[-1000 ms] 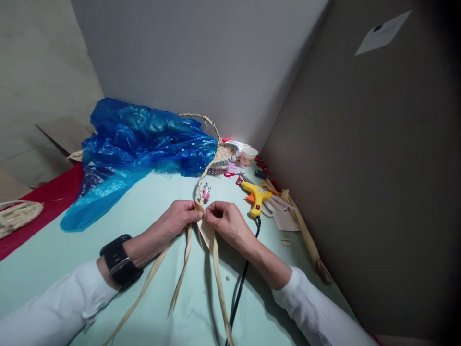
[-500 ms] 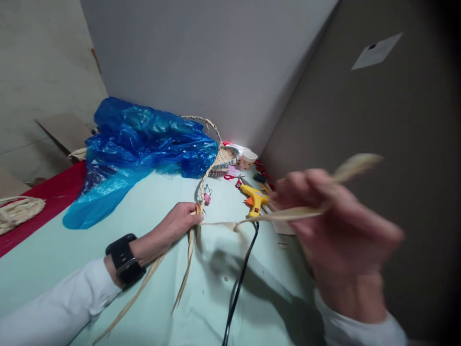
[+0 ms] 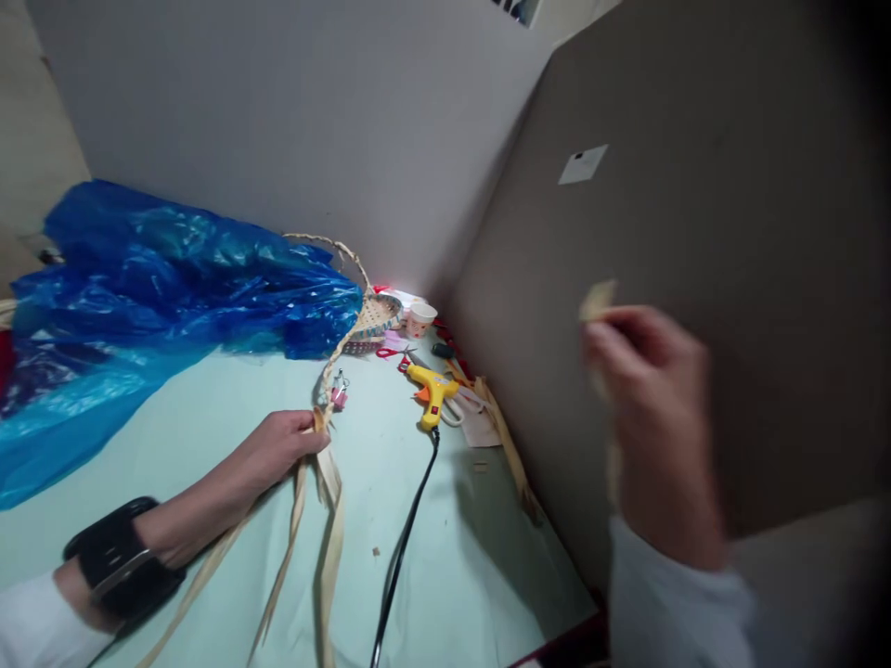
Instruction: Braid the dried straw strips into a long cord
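My left hand (image 3: 289,441) pinches the lower end of a pale braided cord (image 3: 338,353), made of dried husk-like strips. From under the fingers several loose strips (image 3: 332,547) hang down over the table. The braid runs up past the blue bag and curves over beside the wall. Raised at the right, my right hand (image 3: 651,408) is closed on a pale strip (image 3: 599,301) whose end sticks up above the fingers; motion blurs it. A yellow glue gun (image 3: 435,390) lies between the hands, its black cable (image 3: 407,547) running toward me.
A crumpled blue plastic bag (image 3: 187,269) covers the back left. Behind the glue gun are a woven basket (image 3: 376,315), a paper cup (image 3: 420,320) and red-handled scissors (image 3: 393,353). A pink binder clip (image 3: 339,394) lies near the braid. More strips (image 3: 511,445) rest along the right wall.
The view has swung to the right. My right hand has risen, and the strip that stretched between the hands now hangs away from it. My left hand keeps its pinch on the braid.
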A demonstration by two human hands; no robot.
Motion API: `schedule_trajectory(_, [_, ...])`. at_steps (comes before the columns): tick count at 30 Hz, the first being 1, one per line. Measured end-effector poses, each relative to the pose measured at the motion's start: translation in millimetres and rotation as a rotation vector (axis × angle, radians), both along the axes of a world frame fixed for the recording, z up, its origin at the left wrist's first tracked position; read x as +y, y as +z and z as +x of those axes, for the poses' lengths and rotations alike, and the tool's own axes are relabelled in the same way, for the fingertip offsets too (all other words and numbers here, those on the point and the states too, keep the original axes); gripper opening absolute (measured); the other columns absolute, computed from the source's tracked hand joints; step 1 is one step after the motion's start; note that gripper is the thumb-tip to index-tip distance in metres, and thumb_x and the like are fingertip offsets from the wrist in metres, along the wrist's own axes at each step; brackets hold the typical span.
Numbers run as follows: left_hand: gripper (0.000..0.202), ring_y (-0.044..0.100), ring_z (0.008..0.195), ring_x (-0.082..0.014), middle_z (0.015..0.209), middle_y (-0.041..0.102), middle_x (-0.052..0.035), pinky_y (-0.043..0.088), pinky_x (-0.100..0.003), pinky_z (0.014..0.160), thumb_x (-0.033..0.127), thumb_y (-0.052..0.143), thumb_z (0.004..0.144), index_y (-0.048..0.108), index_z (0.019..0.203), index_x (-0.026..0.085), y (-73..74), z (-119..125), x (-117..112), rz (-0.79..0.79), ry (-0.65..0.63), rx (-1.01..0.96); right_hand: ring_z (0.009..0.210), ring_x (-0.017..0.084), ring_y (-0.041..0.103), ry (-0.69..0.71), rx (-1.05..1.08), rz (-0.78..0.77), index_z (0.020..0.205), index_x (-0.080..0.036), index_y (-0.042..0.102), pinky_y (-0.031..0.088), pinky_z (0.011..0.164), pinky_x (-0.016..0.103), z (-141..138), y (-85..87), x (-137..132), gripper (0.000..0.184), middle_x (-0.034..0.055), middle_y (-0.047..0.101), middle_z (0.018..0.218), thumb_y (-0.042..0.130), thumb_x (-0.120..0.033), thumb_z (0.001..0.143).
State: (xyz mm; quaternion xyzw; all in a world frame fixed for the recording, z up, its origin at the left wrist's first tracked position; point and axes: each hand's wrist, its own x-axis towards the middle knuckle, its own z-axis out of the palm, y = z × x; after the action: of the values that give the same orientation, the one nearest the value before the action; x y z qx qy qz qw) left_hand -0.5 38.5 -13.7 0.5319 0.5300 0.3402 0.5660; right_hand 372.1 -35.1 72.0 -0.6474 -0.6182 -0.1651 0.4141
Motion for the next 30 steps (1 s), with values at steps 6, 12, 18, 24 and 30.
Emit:
schedule_trajectory(6, [0.016, 0.022, 0.04, -0.0042, 0.046, 0.033, 0.0096, 0.01, -0.02, 0.043, 0.03, 0.062, 0.064, 0.054, 0.064, 0.016, 0.6, 0.8, 0.4, -0.03, 0.019, 0.001, 0.079, 0.02, 0.061, -0.218, -0.368, -0.372, 0.091, -0.013, 0.067, 0.037, 0.06, 0.025, -74.4, -6.9, 102.1, 0.015, 0.0147, 0.067, 0.093, 0.052, -0.016, 0.087])
schedule_trajectory(12, [0.023, 0.021, 0.04, -0.0044, 0.046, 0.028, 0.0109, 0.011, -0.02, 0.041, 0.032, 0.063, 0.065, 0.044, 0.06, 0.019, -0.7, -1.9, 2.0, -0.018, -0.018, -0.003, 0.085, 0.023, 0.062, -0.154, -0.423, -0.45, 0.099, -0.011, 0.066, 0.041, 0.069, 0.028, -80.5, 4.0, 75.9, 0.019, 0.017, 0.067, 0.098, 0.05, -0.014, 0.087])
schedule_trajectory(18, [0.021, 0.02, 0.04, -0.0047, 0.047, 0.027, 0.0111, 0.01, -0.022, 0.041, 0.032, 0.063, 0.066, 0.047, 0.063, 0.019, -0.7, -3.0, 3.4, -0.013, -0.021, -0.017, 0.081, 0.018, 0.062, 0.342, -0.304, -0.492, 0.093, -0.018, 0.067, 0.041, 0.072, 0.025, -153.3, 3.4, 67.6, 0.016, 0.0084, 0.068, 0.095, 0.052, -0.015, 0.087])
schedule_trajectory(24, [0.016, 0.019, 0.043, -0.0047, 0.049, 0.029, 0.0107, 0.011, -0.022, 0.042, 0.028, 0.059, 0.064, 0.047, 0.063, 0.018, 9.3, 1.2, -3.6, 0.018, -0.041, -0.042, 0.073, 0.014, 0.058, 0.772, 0.037, -0.573, 0.095, -0.018, 0.066, 0.04, 0.066, 0.023, -214.1, -54.2, 75.5, 0.013, 0.0035, 0.066, 0.084, 0.056, -0.024, 0.088])
schedule_trajectory(30, [0.015, 0.022, 0.047, -0.0053, 0.053, 0.033, 0.009, 0.014, -0.021, 0.044, 0.027, 0.06, 0.066, 0.048, 0.064, 0.017, 13.1, 3.4, -6.2, 0.02, -0.035, -0.097, 0.082, 0.015, 0.056, 0.819, 0.369, -0.508, 0.082, -0.017, 0.064, 0.041, 0.073, 0.025, -222.9, -72.5, 83.5, 0.003, 0.0022, 0.061, 0.085, 0.061, -0.019, 0.08])
